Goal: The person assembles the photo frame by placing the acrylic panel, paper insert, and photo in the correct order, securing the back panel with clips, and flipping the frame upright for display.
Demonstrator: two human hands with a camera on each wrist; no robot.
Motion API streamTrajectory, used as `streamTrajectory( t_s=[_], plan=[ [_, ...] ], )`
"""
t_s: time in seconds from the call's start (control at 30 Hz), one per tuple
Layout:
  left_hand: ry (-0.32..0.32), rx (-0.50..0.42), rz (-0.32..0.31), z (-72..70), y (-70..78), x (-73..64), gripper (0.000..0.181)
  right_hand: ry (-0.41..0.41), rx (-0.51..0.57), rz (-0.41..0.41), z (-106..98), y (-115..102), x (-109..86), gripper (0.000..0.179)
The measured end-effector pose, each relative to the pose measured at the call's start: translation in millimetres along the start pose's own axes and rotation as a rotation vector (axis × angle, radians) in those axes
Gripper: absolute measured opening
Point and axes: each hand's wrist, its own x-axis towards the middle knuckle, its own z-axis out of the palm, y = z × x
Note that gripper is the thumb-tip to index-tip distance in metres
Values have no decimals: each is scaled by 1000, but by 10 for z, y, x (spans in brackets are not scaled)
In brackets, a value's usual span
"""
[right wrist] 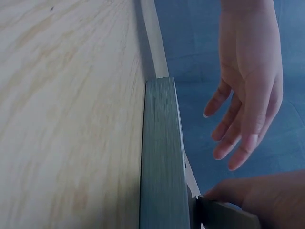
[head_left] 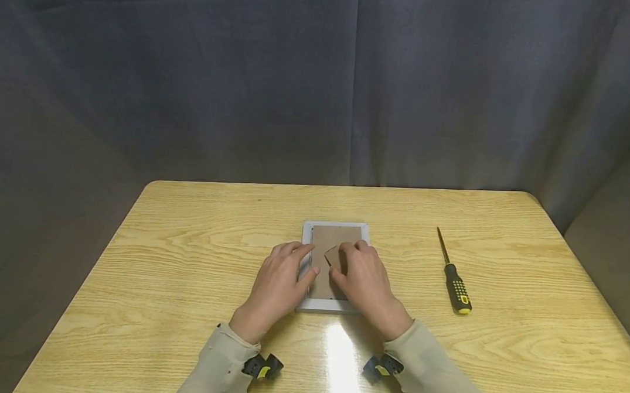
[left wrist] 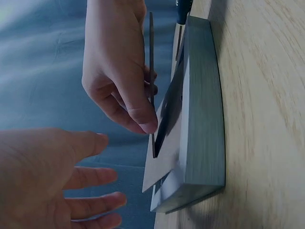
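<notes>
A picture frame (head_left: pixel 326 305) with a pale rim lies back side up on the table. Inside the rim sits its brown backing board (head_left: pixel 336 232), with a corner sticking out past the rim in the left wrist view. My right hand (head_left: pixel 366 275) pinches a thin brown stand flap (left wrist: pixel 152 57) between thumb and fingers, tilted up from the board. Over the frame's left edge my left hand (head_left: pixel 277 280) hovers, fingers spread and relaxed. In the right wrist view that left hand (right wrist: pixel 250 71) holds nothing.
A screwdriver (head_left: pixel 457 289) with a black and yellow handle lies right of the frame, its tip pointing away. The wooden table (head_left: pixel 185 261) has rounded far corners. Dark curtains (head_left: pixel 277 89) hang behind it and at the sides.
</notes>
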Motion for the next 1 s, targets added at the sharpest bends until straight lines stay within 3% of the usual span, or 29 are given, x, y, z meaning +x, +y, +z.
streamTrajectory(
  t_s=[0.13, 0.37, 1.0],
  plan=[
    [-17, 54, -34, 18, -43, -5, 51, -4, 5, 4, -7, -9, 0, 38],
    [-159, 116, -70, 68, -99, -22, 60, -61, 2, 8, -2, -6, 1, 42],
    [-182, 145, -29, 85, -90, -24, 64, -62, 13, -5, -12, -17, 3, 36]
  ],
)
